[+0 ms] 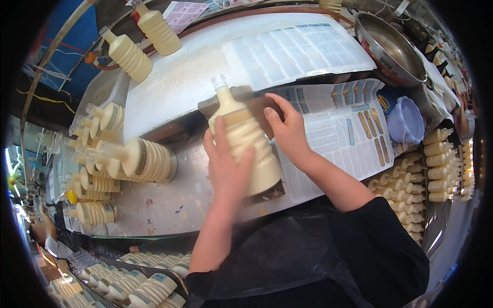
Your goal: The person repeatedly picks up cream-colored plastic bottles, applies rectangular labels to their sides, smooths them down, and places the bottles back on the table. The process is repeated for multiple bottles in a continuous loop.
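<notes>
A cream bottle (241, 138) with a ridged body and a clear neck lies tilted in the middle of the table, its neck pointing away from me. A tan band runs across its shoulder. My left hand (228, 159), a little blurred, rests over the bottle's left side, with fingers and thumb spread around the body. Just right of the bottle, my right hand (290, 126) pinches a thin brown flat piece (263, 115) between thumb and fingers. Under the bottle shows part of a dark support block (269, 193). Printed label sheets (334, 133) lie beside my right forearm.
Cream bottles (149, 160) stand in a cluster at left, and two bottles (128, 56) stand at the far left. A translucent sheet (292, 51) covers the raised white board. At right are a metal pan (390, 49) and a lilac bucket (405, 120). Bottle crates (138, 287) sit below.
</notes>
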`<state>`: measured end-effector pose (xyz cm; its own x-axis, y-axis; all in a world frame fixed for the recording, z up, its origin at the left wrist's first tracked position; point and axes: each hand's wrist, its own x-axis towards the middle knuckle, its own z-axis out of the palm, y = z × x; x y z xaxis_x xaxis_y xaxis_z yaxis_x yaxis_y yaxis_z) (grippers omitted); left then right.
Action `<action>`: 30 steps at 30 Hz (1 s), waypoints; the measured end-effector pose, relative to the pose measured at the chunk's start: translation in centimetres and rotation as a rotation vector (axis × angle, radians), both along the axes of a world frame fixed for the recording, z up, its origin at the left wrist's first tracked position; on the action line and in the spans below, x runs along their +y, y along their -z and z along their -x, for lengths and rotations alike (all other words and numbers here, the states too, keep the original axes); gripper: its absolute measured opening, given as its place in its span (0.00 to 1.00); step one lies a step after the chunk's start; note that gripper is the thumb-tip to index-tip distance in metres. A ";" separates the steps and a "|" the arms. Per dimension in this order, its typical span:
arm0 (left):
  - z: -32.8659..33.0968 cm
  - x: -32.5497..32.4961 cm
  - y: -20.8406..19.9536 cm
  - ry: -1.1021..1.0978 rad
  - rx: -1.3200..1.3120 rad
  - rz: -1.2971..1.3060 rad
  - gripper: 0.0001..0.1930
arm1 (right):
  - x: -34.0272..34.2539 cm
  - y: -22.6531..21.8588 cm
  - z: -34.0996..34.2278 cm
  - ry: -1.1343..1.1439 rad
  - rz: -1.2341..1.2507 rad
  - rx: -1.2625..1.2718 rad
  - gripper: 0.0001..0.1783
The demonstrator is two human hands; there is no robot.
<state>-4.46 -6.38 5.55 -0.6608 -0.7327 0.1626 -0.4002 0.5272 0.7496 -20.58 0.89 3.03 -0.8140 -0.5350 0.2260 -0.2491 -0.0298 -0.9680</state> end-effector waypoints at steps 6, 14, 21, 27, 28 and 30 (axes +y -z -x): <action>0.1 -0.2 0.3 -0.012 0.033 0.029 0.48 | 0.5 -1.4 1.6 -0.050 -0.030 -0.033 0.20; 0.0 -0.3 0.8 -0.023 0.107 -0.098 0.51 | 0.2 -1.0 1.9 0.010 -0.041 0.001 0.16; -0.2 -0.2 1.5 -0.029 0.239 -0.342 0.52 | 1.0 -4.5 -3.2 -0.225 0.146 0.863 0.14; -1.3 0.6 1.7 -0.068 0.306 -0.570 0.49 | 3.0 -5.9 -2.7 -0.335 0.070 0.186 0.13; -1.1 0.7 1.5 -0.050 0.339 -0.542 0.48 | 3.8 -5.4 -2.1 -0.351 0.022 0.105 0.12; -1.1 0.8 1.7 -0.069 0.311 -0.512 0.47 | 6.0 -3.1 -0.3 -0.410 -0.118 -0.041 0.10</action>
<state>-3.35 -5.60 3.87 -0.5869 -0.8084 -0.0442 -0.1421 0.0491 0.9886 -20.27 6.88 6.16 -0.5359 -0.8363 0.1153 -0.2006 -0.0065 -0.9797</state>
